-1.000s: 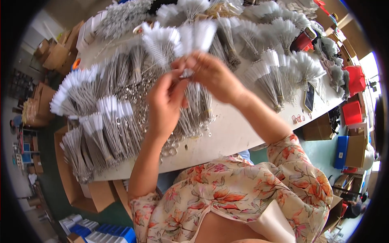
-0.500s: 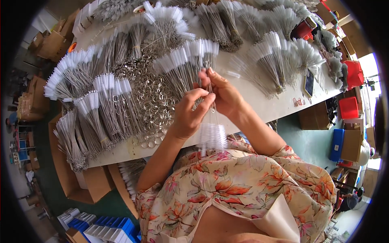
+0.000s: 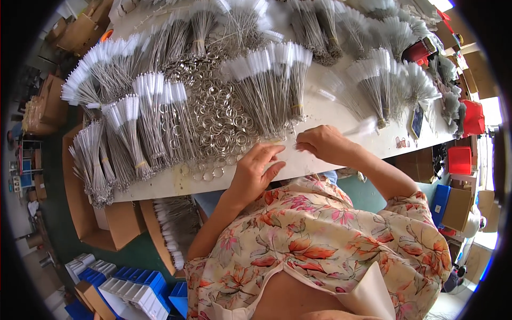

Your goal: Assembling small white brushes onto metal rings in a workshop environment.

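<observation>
Above the near table edge, my right hand (image 3: 326,144) is closed with its fingers curled down. A motion-blurred white-bristled wire brush (image 3: 365,127) sticks out past its right side, the wire mostly covered by the hand. How many brushes it grips I cannot tell. To its left, my left hand (image 3: 257,168) is held with thumb and forefinger apart and nothing visible between them. Just beyond both hands lies a large group of wire brushes (image 3: 266,90), white heads pointing away. A heap of metal rings (image 3: 216,114) is spread left of that group.
More brush bundles (image 3: 130,120) cover the left of the white table (image 3: 176,184), with others (image 3: 381,80) at the right. A phone (image 3: 417,121) lies near the right edge. Below stand a cardboard box (image 3: 125,226) and blue and white bins (image 3: 138,290).
My hands have come apart and lowered toward the near table edge. The brush heads that hung between them are gone from there; a blurred one now shows right of my right hand.
</observation>
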Tool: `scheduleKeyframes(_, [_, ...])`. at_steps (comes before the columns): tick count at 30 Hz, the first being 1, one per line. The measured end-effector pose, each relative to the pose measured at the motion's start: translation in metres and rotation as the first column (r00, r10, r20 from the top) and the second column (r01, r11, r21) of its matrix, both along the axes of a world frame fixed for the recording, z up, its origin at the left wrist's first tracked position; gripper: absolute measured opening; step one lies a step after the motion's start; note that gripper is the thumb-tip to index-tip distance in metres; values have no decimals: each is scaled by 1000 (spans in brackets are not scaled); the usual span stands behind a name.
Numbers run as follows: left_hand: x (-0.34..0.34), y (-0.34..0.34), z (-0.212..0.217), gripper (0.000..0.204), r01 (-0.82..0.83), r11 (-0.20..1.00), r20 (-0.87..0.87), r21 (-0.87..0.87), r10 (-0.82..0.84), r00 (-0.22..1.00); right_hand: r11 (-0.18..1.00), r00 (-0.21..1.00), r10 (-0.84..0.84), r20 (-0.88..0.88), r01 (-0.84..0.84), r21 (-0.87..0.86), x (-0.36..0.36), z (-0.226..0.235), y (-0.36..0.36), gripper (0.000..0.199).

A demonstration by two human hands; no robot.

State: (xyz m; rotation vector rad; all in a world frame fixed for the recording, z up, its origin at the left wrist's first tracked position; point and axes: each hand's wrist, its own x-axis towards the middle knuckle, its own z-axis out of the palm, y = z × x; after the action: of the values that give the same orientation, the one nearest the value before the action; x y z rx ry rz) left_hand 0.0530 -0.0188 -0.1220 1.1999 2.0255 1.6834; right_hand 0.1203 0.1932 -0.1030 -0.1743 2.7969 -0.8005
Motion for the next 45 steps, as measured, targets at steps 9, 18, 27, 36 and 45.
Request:
scheduleKeyframes(9, [-24,-5,32,17,226,972,-650,62,-132,749,467,685,350,639,464,-753,-10,33,-13,13])
scheduleKeyframes(18, [-156,-3,-9,14,-263,909,-606,-323,15,796,984,982,-138,-128,150,94,19,-12,13,8])
scheduleKeyframes(27, [-133,-14,20,8,-408,868,-404,-282,279,871,752,920,-381,-89,252,-609,-41,29,-26,13])
scheduleKeyframes(36, [-97,-26,53,18,69,982,498,174,-149,854,419,974,-99,206,228,-879,-84,60,-53,18])
scheduleKeyframes(45, [-78,-18,70,21,-175,927,482,332,-7,876,881,617,-216,-757,-212,-424,-69,52,-73,15])
